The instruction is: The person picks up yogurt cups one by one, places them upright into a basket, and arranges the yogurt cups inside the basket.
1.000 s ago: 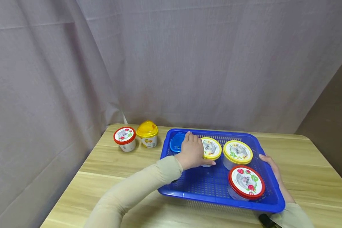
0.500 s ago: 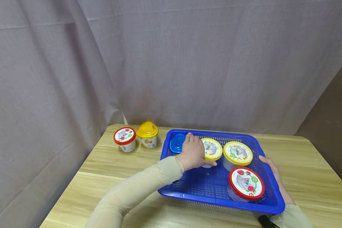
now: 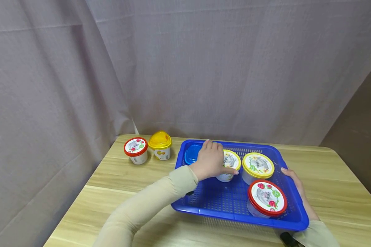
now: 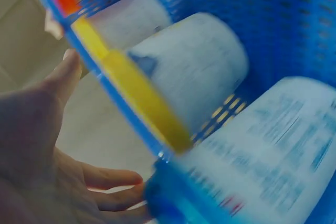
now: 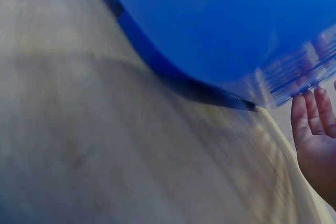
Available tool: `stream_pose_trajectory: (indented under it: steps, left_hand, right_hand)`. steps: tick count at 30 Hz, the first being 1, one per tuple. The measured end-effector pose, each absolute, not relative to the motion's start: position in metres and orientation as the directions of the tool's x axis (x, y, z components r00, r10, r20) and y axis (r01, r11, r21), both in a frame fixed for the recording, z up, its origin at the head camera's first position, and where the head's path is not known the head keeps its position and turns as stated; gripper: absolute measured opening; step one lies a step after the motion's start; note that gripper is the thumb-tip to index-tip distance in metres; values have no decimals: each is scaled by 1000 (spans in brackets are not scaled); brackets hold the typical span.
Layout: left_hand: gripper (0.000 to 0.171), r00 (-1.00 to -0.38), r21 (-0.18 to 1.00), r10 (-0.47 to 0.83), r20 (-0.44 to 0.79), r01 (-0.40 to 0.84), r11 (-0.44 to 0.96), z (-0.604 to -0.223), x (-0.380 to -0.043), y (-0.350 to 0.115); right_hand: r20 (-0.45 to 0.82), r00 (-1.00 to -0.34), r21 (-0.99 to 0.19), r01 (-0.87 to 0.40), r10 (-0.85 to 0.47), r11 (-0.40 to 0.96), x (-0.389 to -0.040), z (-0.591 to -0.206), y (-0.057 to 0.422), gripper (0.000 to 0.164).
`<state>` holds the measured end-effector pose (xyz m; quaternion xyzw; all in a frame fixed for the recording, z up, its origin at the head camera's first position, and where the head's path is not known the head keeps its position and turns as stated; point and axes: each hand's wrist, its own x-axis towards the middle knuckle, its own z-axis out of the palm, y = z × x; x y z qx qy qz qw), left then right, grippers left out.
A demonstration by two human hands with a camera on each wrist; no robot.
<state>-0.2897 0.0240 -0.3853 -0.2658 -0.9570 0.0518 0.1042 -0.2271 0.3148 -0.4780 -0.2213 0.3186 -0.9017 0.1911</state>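
Note:
A blue mesh basket (image 3: 235, 216) sits on a wooden table (image 3: 136, 192). My left hand (image 3: 211, 160) reaches into it and grips a small yellow-lidded cup (image 3: 232, 160), fingers over the lid and thumb on the front of its white body. In the blurred left wrist view the cup's yellow lid (image 4: 142, 103) shows edge-on beside my left hand (image 4: 58, 129). My right hand (image 3: 294, 181) rests with straight fingers against the basket's right rim. Those fingers (image 5: 310, 124) lie by the basket wall (image 5: 210, 24) in the right wrist view.
Also in the basket are a blue-lidded container (image 3: 191, 153), a larger yellow-lidded tub (image 3: 257, 165) and a red-lidded tub (image 3: 267, 197). A red-lidded cup (image 3: 135, 150) and a yellow dome-lidded cup (image 3: 160, 144) stand at the table's back left. A grey curtain hangs behind.
My left hand has closed further over the small yellow-lidded cup, which now looks slightly raised and tilted. The right hand and the basket have stayed put.

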Motion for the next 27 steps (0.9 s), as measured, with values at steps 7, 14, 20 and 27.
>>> stream_pose_trajectory:
  steps: [7, 14, 20, 27]
  left_hand:
    - [90, -805, -8, 536, 253, 553, 833, -348, -294, 11]
    - [90, -797, 72, 516, 315, 562, 824, -328, -306, -17]
    - [94, -833, 178, 453, 318, 522, 834, -315, -322, -57]
    - [95, -863, 263, 386, 327, 475, 839, -297, -335, -109]
  right_hand:
    - [170, -847, -685, 266, -504, -678, -226, -477, 318, 72]
    - [123, -865, -726, 256, -487, -638, -225, -477, 321, 70]
    - [127, -854, -710, 277, -505, -647, -225, -478, 324, 69]
    - [100, -867, -721, 275, -488, -636, -224, -479, 328, 64]
